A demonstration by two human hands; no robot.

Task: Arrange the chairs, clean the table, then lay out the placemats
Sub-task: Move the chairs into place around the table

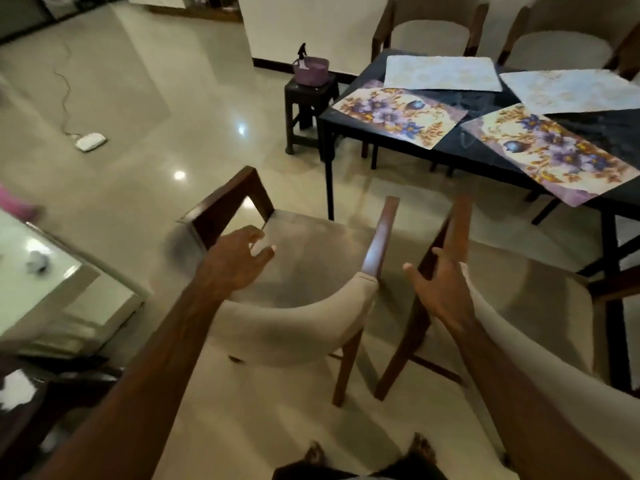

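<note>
Two beige padded chairs with dark wooden arms stand in front of me, away from the table. Over the nearer chair, my left hand hovers with fingers spread, holding nothing. My right hand is open too, its fingertips against the wooden arm of the second chair on the right. The dark table stands beyond, with several placemats lying askew on it: two floral ones and two pale ones. Two more chairs stand at its far side.
A small dark stool at the table's left corner carries a purple basket with a spray bottle. A white device with a cable lies on the glossy floor. A white low table stands at my left. My bare feet show at the bottom.
</note>
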